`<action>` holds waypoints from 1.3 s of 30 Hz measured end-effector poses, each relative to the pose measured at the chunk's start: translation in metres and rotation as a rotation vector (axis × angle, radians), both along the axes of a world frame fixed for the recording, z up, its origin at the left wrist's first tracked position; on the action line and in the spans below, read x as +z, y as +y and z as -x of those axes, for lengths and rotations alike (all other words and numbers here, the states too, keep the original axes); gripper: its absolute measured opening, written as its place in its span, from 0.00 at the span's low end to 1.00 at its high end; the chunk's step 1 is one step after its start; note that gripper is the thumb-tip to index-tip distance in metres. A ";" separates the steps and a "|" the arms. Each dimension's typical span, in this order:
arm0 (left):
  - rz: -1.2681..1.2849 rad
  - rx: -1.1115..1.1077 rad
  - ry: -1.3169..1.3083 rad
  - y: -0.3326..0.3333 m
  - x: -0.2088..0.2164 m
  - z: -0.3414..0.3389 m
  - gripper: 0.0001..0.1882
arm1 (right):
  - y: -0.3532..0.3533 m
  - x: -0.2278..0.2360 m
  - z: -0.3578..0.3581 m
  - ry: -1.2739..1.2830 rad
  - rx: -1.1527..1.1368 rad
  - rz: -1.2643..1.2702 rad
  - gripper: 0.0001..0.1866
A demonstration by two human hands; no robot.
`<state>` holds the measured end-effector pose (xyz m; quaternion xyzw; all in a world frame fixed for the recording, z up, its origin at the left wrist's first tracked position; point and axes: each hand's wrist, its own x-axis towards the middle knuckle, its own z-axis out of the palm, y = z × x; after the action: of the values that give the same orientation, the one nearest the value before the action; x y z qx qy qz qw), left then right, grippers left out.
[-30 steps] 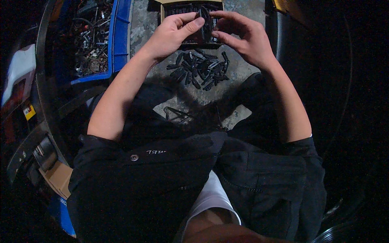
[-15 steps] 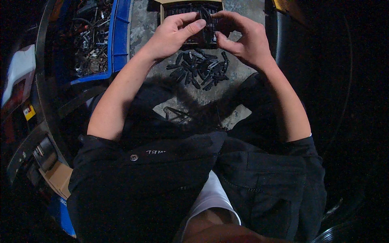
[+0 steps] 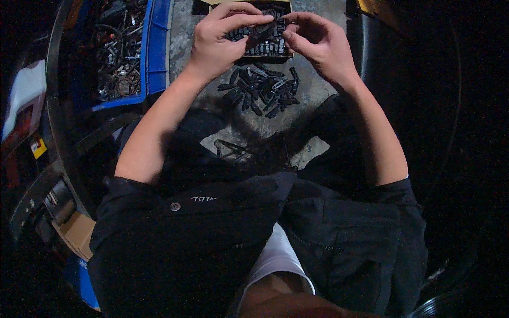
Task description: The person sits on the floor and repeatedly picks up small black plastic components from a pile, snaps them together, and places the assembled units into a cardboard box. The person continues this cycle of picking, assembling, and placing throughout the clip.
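Note:
At the top middle, both my hands meet over an open cardboard box (image 3: 258,59) in which small black parts (image 3: 269,49) stand in close rows. My left hand (image 3: 221,40) pinches a dark part (image 3: 269,23) between thumb and fingers; its exact kind is too dark to make out. On the other side of that part, my right hand (image 3: 322,45) has its thumb and forefinger drawn close together. Whatever lies between those fingertips is too small to name. Just below the box, a loose pile of short black strip-like pieces (image 3: 260,91) lies on the concrete floor.
To the left stands a blue bin (image 3: 157,58) filled with mixed metal scraps and cables. Dark furniture or panelling (image 3: 374,58) borders the right side. My legs flank the pile, and an open cardboard carton (image 3: 79,230) is at the lower left.
The dark part has gone from upright to tilted and lower in profile, exposing more rows in the box. My left hand has turned and risen slightly; the right fingers have drawn closer together.

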<state>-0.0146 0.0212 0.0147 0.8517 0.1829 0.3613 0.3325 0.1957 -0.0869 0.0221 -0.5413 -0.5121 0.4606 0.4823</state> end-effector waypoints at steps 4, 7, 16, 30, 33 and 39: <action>-0.079 -0.019 -0.026 0.001 0.001 -0.001 0.25 | 0.000 0.004 0.002 0.004 0.000 0.035 0.20; -0.095 -0.025 0.017 0.000 0.004 0.002 0.26 | 0.000 0.003 0.003 0.008 -0.003 0.023 0.20; -0.153 0.013 -0.012 -0.006 0.001 -0.003 0.25 | -0.002 0.011 0.009 -0.238 -0.031 0.022 0.19; -0.165 0.017 -0.031 -0.005 -0.005 0.001 0.27 | -0.003 0.003 0.011 -0.105 -0.080 -0.024 0.19; -0.184 0.022 -0.031 -0.005 -0.007 0.001 0.28 | -0.003 0.005 0.013 -0.101 -0.086 -0.024 0.20; -0.150 0.057 -0.055 -0.006 -0.008 -0.002 0.24 | -0.004 0.010 0.014 -0.146 -0.084 0.018 0.21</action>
<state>-0.0124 0.0155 0.0069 0.8583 0.1704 0.4067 0.2624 0.1817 -0.0910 0.0324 -0.5987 -0.5186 0.4041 0.4575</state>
